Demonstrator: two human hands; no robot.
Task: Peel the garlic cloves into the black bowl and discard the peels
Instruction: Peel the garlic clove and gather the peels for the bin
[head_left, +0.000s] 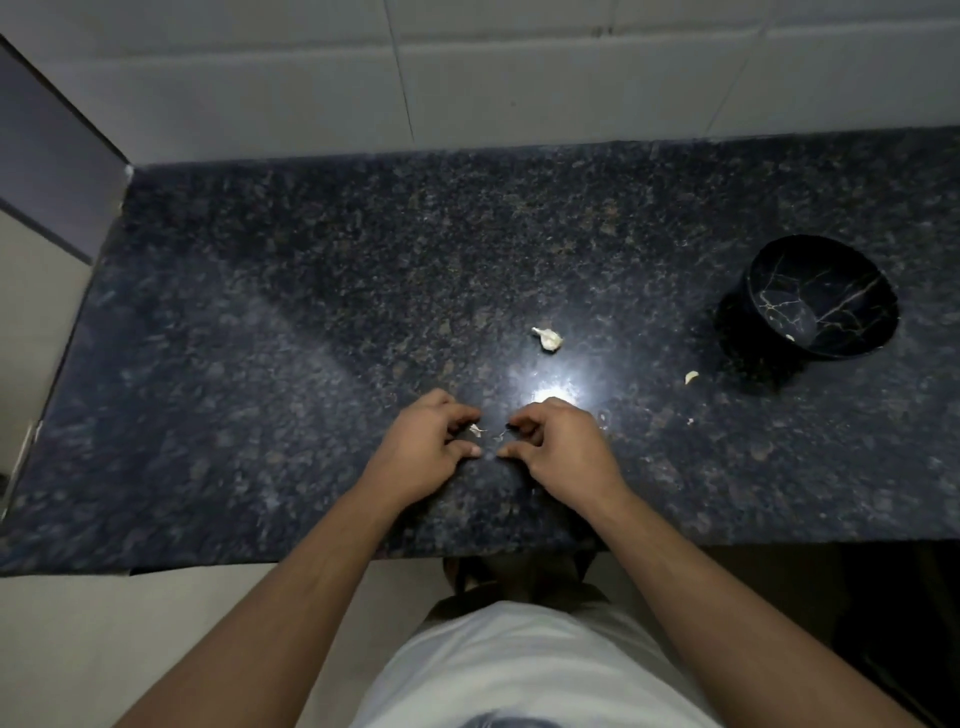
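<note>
The black bowl (823, 296) with pale veins stands on the counter at the right, and a small pale bit (789, 338) shows at its lower inner wall. A garlic piece (548, 339) with loose skin lies mid-counter, beyond my hands. My left hand (423, 449) and my right hand (558, 447) rest close together on the granite with curled fingers. A white peel scrap (475, 429) sits at my left fingertips, which pinch it. A thin peel shred (501, 435) lies at my right fingertips; whether they hold it is unclear.
Dark speckled granite counter (311, 338) with a tiled wall (467, 78) behind and a side wall (47, 156) at the left. A small pale garlic fragment (691, 376) lies left of the bowl, and a tiny crumb (690, 421) below it. A bright light glare (550, 387) falls just beyond my right hand.
</note>
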